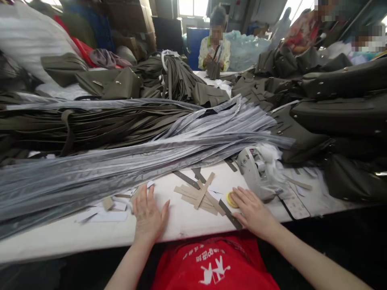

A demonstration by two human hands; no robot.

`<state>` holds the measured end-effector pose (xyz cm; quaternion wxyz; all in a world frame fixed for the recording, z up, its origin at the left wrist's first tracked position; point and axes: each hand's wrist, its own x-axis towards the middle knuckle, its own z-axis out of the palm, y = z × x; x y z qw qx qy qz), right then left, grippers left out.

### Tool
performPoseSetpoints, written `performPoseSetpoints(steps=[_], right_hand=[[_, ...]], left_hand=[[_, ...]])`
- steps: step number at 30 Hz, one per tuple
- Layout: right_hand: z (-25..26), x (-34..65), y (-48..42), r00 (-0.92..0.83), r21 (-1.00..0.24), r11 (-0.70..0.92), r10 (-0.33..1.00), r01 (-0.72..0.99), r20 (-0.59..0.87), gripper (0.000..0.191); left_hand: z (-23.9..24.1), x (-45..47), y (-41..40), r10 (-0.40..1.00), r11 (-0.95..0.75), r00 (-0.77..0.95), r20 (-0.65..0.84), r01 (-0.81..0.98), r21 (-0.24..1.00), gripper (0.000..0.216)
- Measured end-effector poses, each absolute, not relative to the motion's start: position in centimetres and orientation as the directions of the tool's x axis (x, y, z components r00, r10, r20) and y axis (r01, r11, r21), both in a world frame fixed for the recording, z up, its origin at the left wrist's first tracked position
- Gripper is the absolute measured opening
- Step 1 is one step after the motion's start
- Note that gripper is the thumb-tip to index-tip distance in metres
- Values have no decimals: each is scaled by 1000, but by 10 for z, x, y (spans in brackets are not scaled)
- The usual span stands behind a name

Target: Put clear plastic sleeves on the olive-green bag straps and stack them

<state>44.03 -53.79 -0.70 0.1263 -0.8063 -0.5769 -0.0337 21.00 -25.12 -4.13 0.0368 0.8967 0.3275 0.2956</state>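
Observation:
My left hand [148,215] lies flat on the white table [181,219] near its front edge, fingers stretched out, holding nothing. My right hand [252,209] rests palm down with fingers extended, its fingertips on a small yellow tape roll [230,200]. Between the hands lies a loose pile of tan strips [201,195] crossed over each other, with a dark olive strip [229,213] beside my right hand. A grey tape dispenser [256,171] stands just beyond my right hand.
A long bundle of clear plastic sleeves [121,161] runs across the table. Stacked olive straps [90,125] lie behind it, olive bags [338,112] pile at the right. White paper scraps [105,215] sit left. A person [214,50] works at the far end.

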Motion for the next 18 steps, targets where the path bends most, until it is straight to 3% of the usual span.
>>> performPoseSetpoints(steps=[4,9,11,13,15,18], right_hand=[[-36,424,-529,429,-98,-418,864,903,264,45],[9,443,-543,441,-224,-384,825,896,353,42],[35,462,-563,540,-286,-460,675,840,503,37],[51,486,-587,658,-361,-589,425,723,622,26],[53,511,-607,736,-427,-669,274,608,619,21],[34,535,-626,802,-438,-695,355,570,481,20]], left_hand=[[-42,208,-245,611,-783,624,487,568,253,63],[-43,206,-243,633,-766,614,471,586,265,63],[-44,207,-242,628,-768,609,484,583,264,62],[-45,207,-242,624,-770,606,493,585,255,61],[-45,207,-242,619,-770,604,502,591,239,59],[-44,208,-241,609,-774,610,507,596,213,57]])
